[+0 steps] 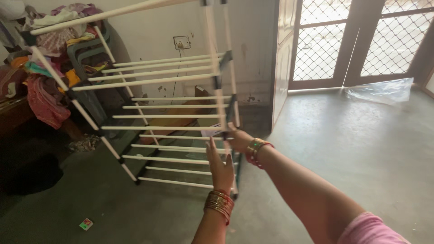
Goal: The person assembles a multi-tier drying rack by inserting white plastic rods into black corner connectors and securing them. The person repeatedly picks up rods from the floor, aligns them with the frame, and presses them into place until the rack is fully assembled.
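A tall rack of white rods and dark joints stands tilted on the concrete floor in front of me. My right hand reaches forward and grips the rack's near upright post at about mid-height. Just below it, my left hand is raised with the fingers straight and the palm against the same post, not wrapped around it. Both wrists carry bangles.
Clothes are heaped on stacked plastic chairs at the left wall. A dark bundle and a small box lie on the floor. At the right stand a wooden lattice door and a clear plastic sheet.
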